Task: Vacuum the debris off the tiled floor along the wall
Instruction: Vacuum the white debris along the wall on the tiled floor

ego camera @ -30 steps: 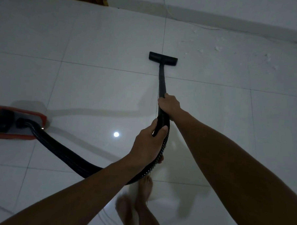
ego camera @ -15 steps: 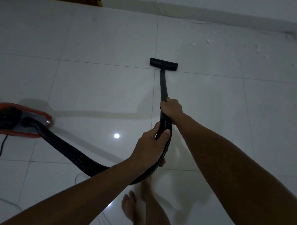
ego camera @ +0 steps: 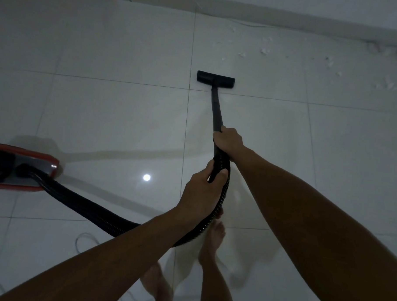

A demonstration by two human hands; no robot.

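Dim room in a home: glossy white tiled floor [ego camera: 117, 115] meeting a pale wall [ego camera: 290, 8] at the far side, red canister vacuum [ego camera: 21, 165] at near left, person's bare feet [ego camera: 211, 242] on the tiles.

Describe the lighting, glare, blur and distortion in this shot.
Head view: dim, bluish light; one bright round glare spot reflects off the glossy floor; the wand casts a long faint shadow leftward; wide-angle lens bends the wall base and tile lines; the feet look motion-blurred; the white debris near the wall is small and soft.
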